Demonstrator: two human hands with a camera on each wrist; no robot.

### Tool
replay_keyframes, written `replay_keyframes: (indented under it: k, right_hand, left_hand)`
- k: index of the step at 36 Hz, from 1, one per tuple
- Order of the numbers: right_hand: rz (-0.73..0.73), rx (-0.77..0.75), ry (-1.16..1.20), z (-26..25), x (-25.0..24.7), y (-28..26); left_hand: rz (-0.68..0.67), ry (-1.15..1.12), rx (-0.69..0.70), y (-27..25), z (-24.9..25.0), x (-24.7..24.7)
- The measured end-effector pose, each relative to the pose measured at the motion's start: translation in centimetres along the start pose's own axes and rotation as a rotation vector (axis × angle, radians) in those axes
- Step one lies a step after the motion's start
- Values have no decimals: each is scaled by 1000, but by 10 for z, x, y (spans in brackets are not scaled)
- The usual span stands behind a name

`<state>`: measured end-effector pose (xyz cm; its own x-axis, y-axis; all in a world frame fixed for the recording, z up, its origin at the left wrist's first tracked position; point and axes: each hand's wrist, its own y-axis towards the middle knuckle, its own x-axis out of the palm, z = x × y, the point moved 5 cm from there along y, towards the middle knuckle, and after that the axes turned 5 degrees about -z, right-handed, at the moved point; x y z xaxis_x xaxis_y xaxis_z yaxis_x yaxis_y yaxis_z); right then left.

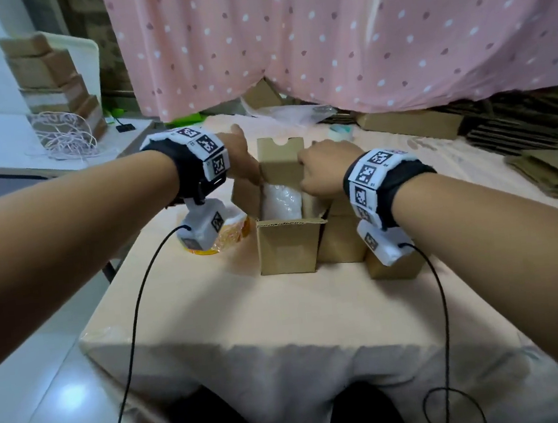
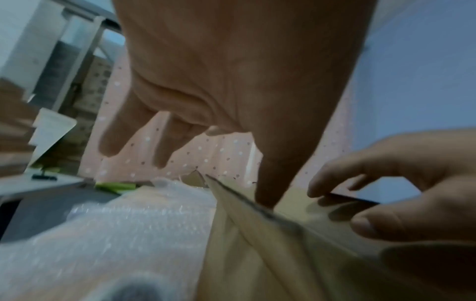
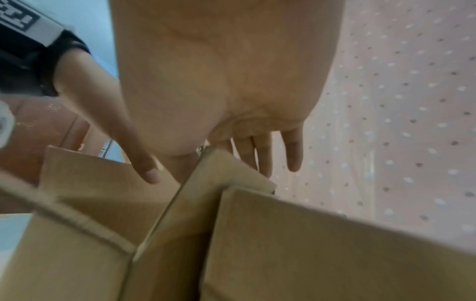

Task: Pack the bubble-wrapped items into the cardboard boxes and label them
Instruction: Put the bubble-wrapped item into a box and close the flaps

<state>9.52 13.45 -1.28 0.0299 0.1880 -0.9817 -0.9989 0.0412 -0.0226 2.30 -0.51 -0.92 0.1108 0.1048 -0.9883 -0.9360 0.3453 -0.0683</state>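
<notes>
On the peach-covered table (image 1: 281, 314), an open cardboard box (image 1: 288, 248) stands upright with a bubble-wrapped item (image 1: 281, 201) already inside, flaps not yet closed; left hand (image 1: 239, 160) rests with straight fingers against the rear flap (image 1: 281, 163); right hand (image 1: 326, 170) pinches that flap's right edge between thumb and fingers; two more boxes (image 1: 340, 239) sit just beside it on the right (contents hidden); no label visible on any box; judged: packing partly done, closing and labelling remain.
</notes>
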Motion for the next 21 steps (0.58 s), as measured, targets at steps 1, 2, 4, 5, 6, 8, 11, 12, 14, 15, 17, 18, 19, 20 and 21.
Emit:
replay_keyframes:
  k: [1, 2, 4, 5, 6, 8, 11, 12, 14, 15, 17, 18, 19, 20, 21]
  right_hand:
    - [29, 0, 8, 2, 0, -4]
    - [65, 6, 16, 4, 1, -8]
    - [144, 22, 26, 10, 2, -16]
    - [171, 32, 28, 12, 3, -19]
    - [180, 44, 41, 12, 4, -24]
    - [174, 55, 104, 11, 7, -31]
    - [164, 68, 184, 5, 10, -40]
    - [181, 69, 185, 3, 8, -43]
    - [202, 69, 176, 0, 5, -48]
    - [200, 68, 181, -3, 5, -50]
    - [182, 72, 230, -10, 6, -52]
    - [180, 74, 257, -13, 7, -52]
    - [186, 75, 276, -17, 7, -53]
    - [190, 79, 286, -19, 8, -54]
    - [197, 82, 293, -22, 8, -54]
  left_hand:
    - [-3, -43, -22, -6, -3, -2]
    - [-21, -99, -35, -11, -6, 0]
    - [-127, -221, -57, -16, -11, 10]
    - [-184, -287, -70, -18, -14, 16]
    - [-219, -334, -81, -22, -16, 20]
    - [-217, -406, -87, -29, -17, 22]
    - [-161, -464, -54, -33, -16, 14]
    - [-147, -473, -47, -35, -15, 12]
    - [-115, -476, -38, -40, -13, 8]
    - [-92, -470, -28, -43, -11, 7]
    - [-46, -453, -10, -48, -8, 5]
    - [-31, -448, -5, -51, -8, 5]
    - [-22, -451, 2, -52, -9, 6]
    - [-14, -455, 6, -54, -11, 7]
    - [-4, -456, 12, -54, -13, 8]
